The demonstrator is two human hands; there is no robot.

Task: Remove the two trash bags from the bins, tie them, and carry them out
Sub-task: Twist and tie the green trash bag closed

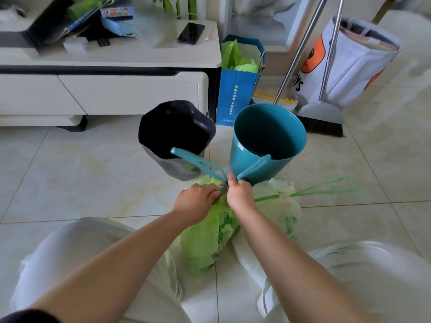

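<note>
Both hands are working at the neck of the light green plastic trash bag [205, 238], which lies on the pale tiled floor [70, 173] between the person's knees. The left hand [196, 202] is curled tight, its grip closed around the gathered top of the bag. The right hand [240, 194] pinches the teal drawstring loops [198, 163] right at the knot, fingers closed on them, and the two loops stick up and out to either side. Just beside it, touching on the right, sits the white plastic trash bag [279, 206], its top cinched and its thin green drawstring [326, 188] trailing out over the floor. Behind the bags stand the two bins with no liners in them: the round teal plastic bin [247, 157], tilted toward the camera, and the dark grey bin with a black inside [175, 169] to its left. A grey-headed broom [321, 113] leans farther back.
</note>
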